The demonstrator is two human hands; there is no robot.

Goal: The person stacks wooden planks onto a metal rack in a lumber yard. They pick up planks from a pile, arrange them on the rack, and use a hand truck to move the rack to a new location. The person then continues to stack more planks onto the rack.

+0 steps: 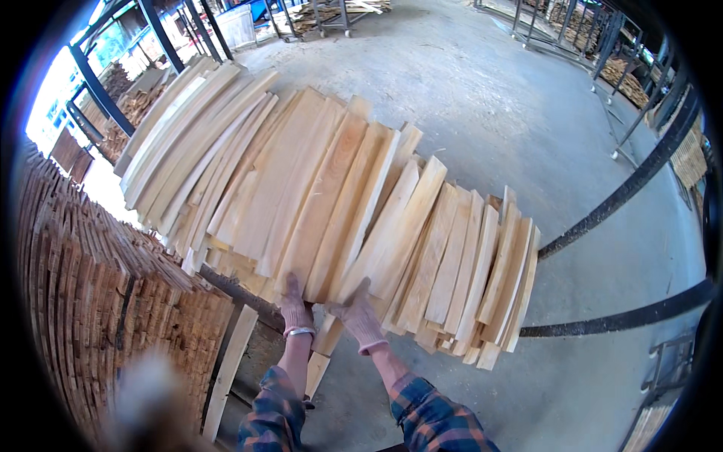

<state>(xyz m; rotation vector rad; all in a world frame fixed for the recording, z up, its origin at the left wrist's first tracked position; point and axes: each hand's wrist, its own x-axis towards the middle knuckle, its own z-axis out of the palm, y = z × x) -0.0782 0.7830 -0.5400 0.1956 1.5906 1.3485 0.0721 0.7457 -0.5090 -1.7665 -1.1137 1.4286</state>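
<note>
A broad pile of pale wooden boards (pixel 301 181) lies in front of me, the boards side by side with their ends toward me. My left hand (pixel 296 307), in a light pinkish work glove, grips the near end of a reddish-tan board (pixel 327 207). Its thumb rests on top, and the other fingers are hidden underneath. Just to the right, my gloved right hand (pixel 357 315) holds the near end of a pale board (pixel 399 233), thumb upward and fingers mostly out of sight. Both sleeves are plaid.
A tall stack of brown rough-edged boards (pixel 113 316) stands close on the left. Dark curved metal bars (pixel 625 181) reach out on the right. Wheeled metal racks (pixel 617 83) with wood stand at the far right, over a grey concrete floor (pixel 452 75). A loose plank (pixel 230 369) leans near my left arm.
</note>
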